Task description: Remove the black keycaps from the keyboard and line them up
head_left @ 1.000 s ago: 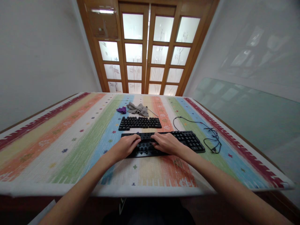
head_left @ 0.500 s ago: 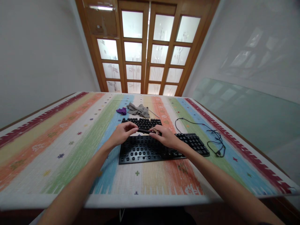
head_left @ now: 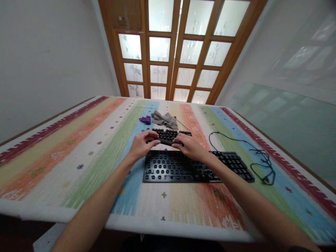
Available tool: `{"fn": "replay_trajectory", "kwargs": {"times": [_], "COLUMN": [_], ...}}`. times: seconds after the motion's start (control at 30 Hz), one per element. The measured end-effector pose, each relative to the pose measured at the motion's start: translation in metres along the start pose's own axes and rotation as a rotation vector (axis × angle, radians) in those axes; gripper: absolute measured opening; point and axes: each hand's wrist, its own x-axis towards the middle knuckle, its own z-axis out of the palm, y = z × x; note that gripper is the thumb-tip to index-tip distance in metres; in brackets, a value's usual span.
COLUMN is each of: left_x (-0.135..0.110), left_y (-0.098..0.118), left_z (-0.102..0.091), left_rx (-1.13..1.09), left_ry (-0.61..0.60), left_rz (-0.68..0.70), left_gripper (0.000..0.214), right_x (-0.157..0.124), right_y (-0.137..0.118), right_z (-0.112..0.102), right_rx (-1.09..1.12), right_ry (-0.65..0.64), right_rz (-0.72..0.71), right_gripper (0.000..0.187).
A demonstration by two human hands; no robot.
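Between my two hands is a long black space bar (head_left: 166,142), held level just above the near edge of a group of loose black keycaps (head_left: 170,133). My left hand (head_left: 143,142) is closed, thumb and fingers pinching the bar's left end. At the other end my right hand (head_left: 188,145) is closed on it. A thin shiny metal thing (head_left: 177,141) shows at the right fingers; I cannot make out its kind. Below lies a black keyboard (head_left: 168,166), its left and middle part stripped of caps, the right part partly covered by my right forearm.
Past the keycaps lie a grey cloth (head_left: 165,120), a purple cloth (head_left: 145,120) and a thin rod (head_left: 183,124). The keyboard's black cable (head_left: 264,159) is coiled at the right. A striped tablecloth (head_left: 97,154) covers the table. Glazed wooden doors (head_left: 172,63) stand behind.
The view has shifted, so the table's contents appear further right. My hands still hold the space bar, now nearer the loose keycaps and further off the keyboard.
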Motion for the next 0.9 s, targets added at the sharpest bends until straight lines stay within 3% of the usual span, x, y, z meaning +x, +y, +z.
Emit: {"fn": "replay_trajectory", "kwargs": {"times": [0.33,0.5,0.63,0.77,0.9], "left_x": [0.001,0.003,0.003,0.001,0.0], "left_y": [-0.003,-0.003,-0.004,-0.006,-0.008], "left_z": [-0.001,-0.009,-0.017,-0.019,-0.02], "left_rx": [0.061,0.239,0.296,0.323,0.384], "left_ry": [0.092,0.285,0.376,0.384,0.344], "left_rz": [0.036,0.069,0.012,-0.029,0.035], "left_gripper": [0.025,0.023,0.025,0.027,0.033], "right_x": [0.009,0.008,0.008,0.01,0.012], "right_y": [-0.001,0.003,0.006,0.008,0.004], "right_z": [0.004,0.0,-0.002,0.001,0.006], "right_rx": [-0.111,-0.198,-0.29,-0.338,-0.395], "right_ry": [-0.042,-0.174,-0.268,-0.315,-0.352], "right_rz": [0.001,0.039,0.072,0.055,0.057], "right_gripper": [0.015,0.013,0.014,0.017,0.019]}}
